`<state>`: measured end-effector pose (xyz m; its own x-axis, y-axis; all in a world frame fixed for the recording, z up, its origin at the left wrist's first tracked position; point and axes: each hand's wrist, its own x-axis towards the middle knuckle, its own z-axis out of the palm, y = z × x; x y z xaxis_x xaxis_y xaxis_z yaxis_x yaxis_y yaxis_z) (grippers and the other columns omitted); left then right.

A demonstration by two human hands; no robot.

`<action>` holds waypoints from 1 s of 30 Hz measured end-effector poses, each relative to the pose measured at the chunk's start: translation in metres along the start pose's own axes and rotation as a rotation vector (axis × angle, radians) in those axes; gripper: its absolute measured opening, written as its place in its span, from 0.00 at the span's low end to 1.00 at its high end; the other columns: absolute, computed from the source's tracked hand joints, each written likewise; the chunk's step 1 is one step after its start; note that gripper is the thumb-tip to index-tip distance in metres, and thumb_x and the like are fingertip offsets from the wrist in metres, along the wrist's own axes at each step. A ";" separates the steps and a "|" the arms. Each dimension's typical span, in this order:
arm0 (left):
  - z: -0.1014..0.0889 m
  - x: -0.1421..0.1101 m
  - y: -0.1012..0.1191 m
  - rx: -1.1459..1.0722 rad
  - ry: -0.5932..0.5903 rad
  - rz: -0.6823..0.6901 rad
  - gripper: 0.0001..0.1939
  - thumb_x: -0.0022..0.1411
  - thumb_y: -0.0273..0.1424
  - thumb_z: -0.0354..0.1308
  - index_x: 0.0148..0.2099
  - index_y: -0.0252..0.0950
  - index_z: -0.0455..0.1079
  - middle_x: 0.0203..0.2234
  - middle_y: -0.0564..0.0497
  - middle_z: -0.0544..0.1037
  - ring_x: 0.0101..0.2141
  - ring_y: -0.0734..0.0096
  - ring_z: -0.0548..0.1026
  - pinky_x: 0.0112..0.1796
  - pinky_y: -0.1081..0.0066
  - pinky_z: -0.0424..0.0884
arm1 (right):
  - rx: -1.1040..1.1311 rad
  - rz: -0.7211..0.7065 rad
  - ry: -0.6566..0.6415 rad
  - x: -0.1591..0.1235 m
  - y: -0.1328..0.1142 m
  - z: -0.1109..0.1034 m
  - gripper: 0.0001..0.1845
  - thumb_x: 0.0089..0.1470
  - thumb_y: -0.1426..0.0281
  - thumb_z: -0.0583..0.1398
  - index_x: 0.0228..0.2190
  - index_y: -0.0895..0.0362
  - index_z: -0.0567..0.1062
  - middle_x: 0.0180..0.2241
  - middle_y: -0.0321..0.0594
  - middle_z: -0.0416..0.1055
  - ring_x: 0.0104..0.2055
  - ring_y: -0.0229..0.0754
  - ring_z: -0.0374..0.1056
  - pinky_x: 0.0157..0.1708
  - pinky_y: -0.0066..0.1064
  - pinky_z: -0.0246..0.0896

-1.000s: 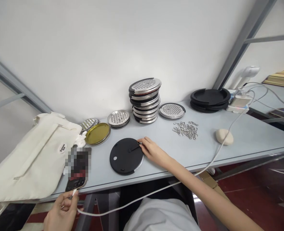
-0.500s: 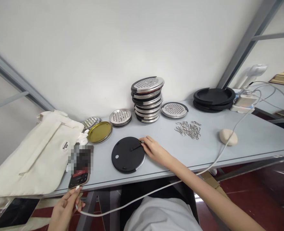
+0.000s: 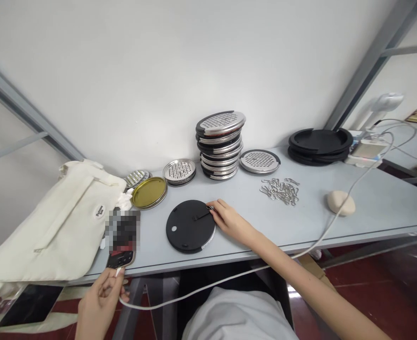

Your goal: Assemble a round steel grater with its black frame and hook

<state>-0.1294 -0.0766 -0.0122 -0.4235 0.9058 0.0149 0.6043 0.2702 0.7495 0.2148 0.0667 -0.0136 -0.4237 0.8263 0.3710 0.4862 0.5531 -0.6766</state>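
Observation:
My right hand (image 3: 231, 222) rests at the edge of a round black disc (image 3: 189, 227) with a steel rim showing at its lower right. Its fingertips pinch the end of a thin dark strip lying across the disc. My left hand (image 3: 100, 300) is below the table's front edge, just under a smartphone (image 3: 121, 259), part of which is pixelated. A white cable (image 3: 258, 269) runs from the right and ends at those fingers, which seem to hold it. The plug end is too small to make out.
On the pale grey table (image 3: 300, 222) stand a stack of perforated steel discs (image 3: 220, 144), a gold lid (image 3: 149, 192), loose metal hooks (image 3: 279, 191), black rings (image 3: 320, 144), a cream lump (image 3: 341, 203) and a canvas bag (image 3: 63, 222) at the left.
My left hand has risen towards the smartphone, and the cable end has moved with it. My right hand stays on the disc. The whole view has shifted slightly, with the table moving right.

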 end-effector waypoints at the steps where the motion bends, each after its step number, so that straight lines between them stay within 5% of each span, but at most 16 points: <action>1: 0.000 0.000 0.001 -0.014 0.001 -0.004 0.24 0.50 0.55 0.58 0.30 0.37 0.66 0.16 0.54 0.73 0.22 0.64 0.77 0.28 0.73 0.73 | 0.001 -0.004 0.003 0.000 0.000 0.000 0.14 0.64 0.75 0.48 0.48 0.55 0.67 0.40 0.44 0.66 0.41 0.44 0.68 0.45 0.39 0.65; 9: 0.000 0.003 -0.008 -0.103 0.042 -0.113 0.27 0.44 0.52 0.64 0.38 0.36 0.67 0.20 0.55 0.73 0.23 0.60 0.78 0.22 0.74 0.73 | 0.004 -0.007 0.005 0.000 0.002 0.001 0.15 0.64 0.75 0.48 0.49 0.55 0.67 0.41 0.45 0.67 0.42 0.44 0.68 0.46 0.39 0.65; 15: 0.001 0.004 -0.010 -0.105 -0.027 -0.066 0.22 0.48 0.52 0.61 0.31 0.37 0.65 0.09 0.63 0.59 0.15 0.72 0.68 0.33 0.71 0.76 | -0.006 -0.003 -0.007 0.000 0.002 0.000 0.14 0.64 0.74 0.48 0.49 0.55 0.67 0.41 0.45 0.67 0.42 0.45 0.68 0.46 0.40 0.65; 21: -0.011 0.001 -0.007 0.012 -0.046 -0.036 0.24 0.50 0.54 0.58 0.33 0.37 0.66 0.09 0.60 0.63 0.17 0.68 0.70 0.28 0.72 0.72 | -0.011 0.004 -0.012 -0.001 0.001 0.000 0.14 0.64 0.74 0.47 0.48 0.55 0.67 0.41 0.45 0.67 0.41 0.45 0.68 0.45 0.40 0.65; 28: -0.018 -0.016 0.026 -0.055 -0.182 0.018 0.27 0.53 0.56 0.56 0.33 0.35 0.72 0.18 0.53 0.71 0.18 0.71 0.67 0.20 0.75 0.65 | -0.009 0.007 -0.014 -0.001 0.000 -0.001 0.14 0.64 0.74 0.47 0.49 0.56 0.67 0.41 0.45 0.67 0.41 0.44 0.68 0.45 0.39 0.65; 30: -0.019 -0.027 0.042 -0.016 -0.180 0.033 0.25 0.55 0.55 0.57 0.37 0.37 0.75 0.20 0.53 0.72 0.22 0.69 0.70 0.24 0.74 0.68 | -0.008 0.011 -0.019 -0.001 0.000 -0.001 0.14 0.64 0.74 0.47 0.49 0.56 0.66 0.41 0.46 0.67 0.42 0.45 0.68 0.45 0.39 0.64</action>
<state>-0.1053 -0.0959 0.0318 -0.2750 0.9583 -0.0775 0.6045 0.2350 0.7612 0.2162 0.0656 -0.0129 -0.4326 0.8301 0.3519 0.4969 0.5452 -0.6751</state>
